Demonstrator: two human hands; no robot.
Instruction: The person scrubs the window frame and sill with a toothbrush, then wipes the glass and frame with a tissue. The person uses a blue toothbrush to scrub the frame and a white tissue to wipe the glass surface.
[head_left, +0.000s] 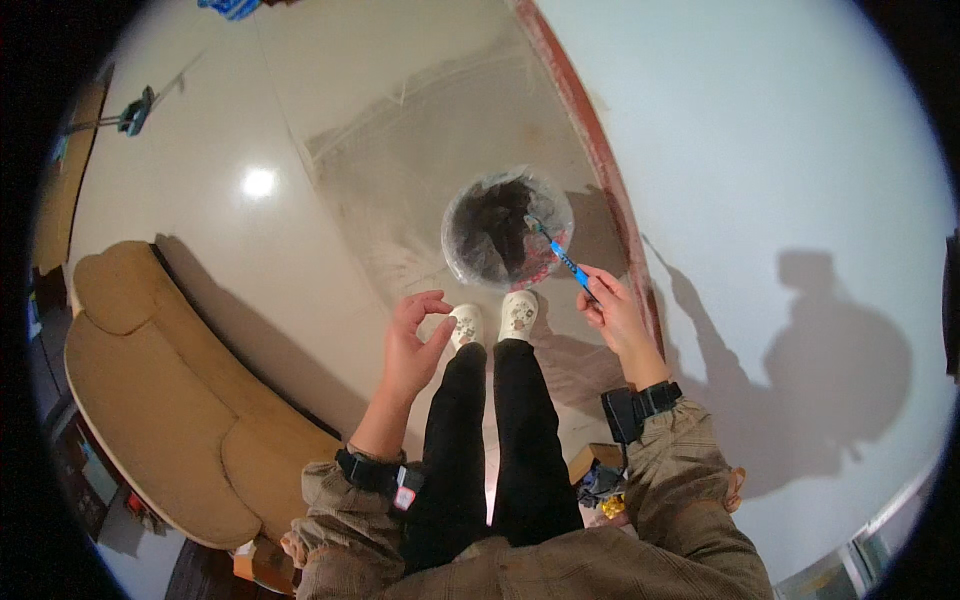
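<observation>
My right hand (611, 307) grips a blue-handled tool (571, 268), its slim neck slanting up and left to a small pale head. That head shows over the right part of a round bin (448, 247) lined with a clear plastic bag; I cannot tell whether they touch. The bin's inside looks dark, with reddish patches low on the right. My left hand (416, 337) is in the air left of my shoes (517, 315), fingers bent and apart from the thumb, with nothing visible in it.
A brown sofa (172, 405) curves along the left. A red baseboard (600, 142) and a pale wall (757, 150) bound the right. Dusty floor (420, 150) surrounds the bin. A cardboard box (594, 459) is by my right forearm. A dark green object (136, 112) on a thin pole is at upper left.
</observation>
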